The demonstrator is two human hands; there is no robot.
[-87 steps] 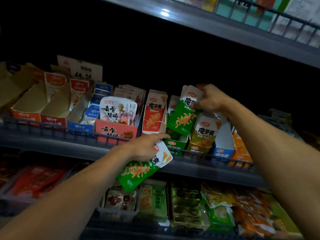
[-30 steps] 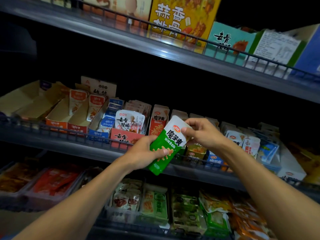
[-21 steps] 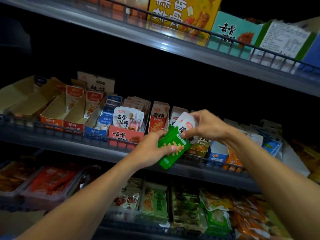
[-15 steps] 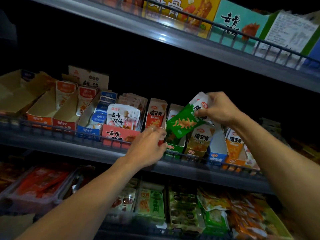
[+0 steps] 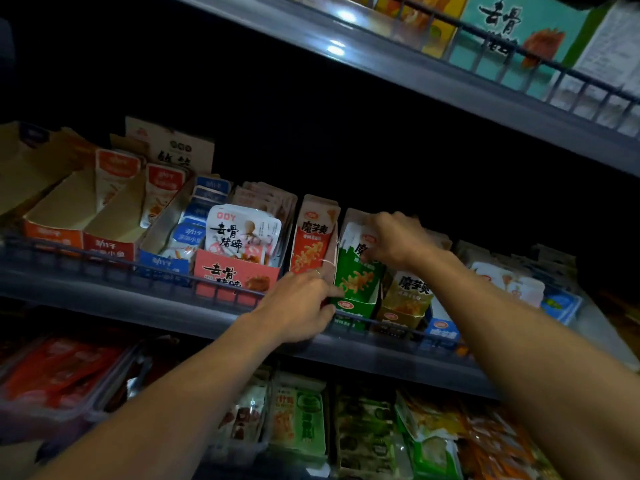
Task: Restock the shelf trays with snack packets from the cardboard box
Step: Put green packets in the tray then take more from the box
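Two hands reach in: left hand (image 5: 298,306), right hand (image 5: 398,240). Three shelves show. One green packet (image 5: 356,271) stands in front in its tray.

green-white pkt (image 5: 356,268), red tray (image 5: 239,277)

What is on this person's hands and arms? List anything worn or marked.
Nothing worn shows. The left hand and right hand are bare, without gloves. Both forearms are bare up to the picture's edge, with no sleeve, watch or strap in view. The dim light hides any finer marks.
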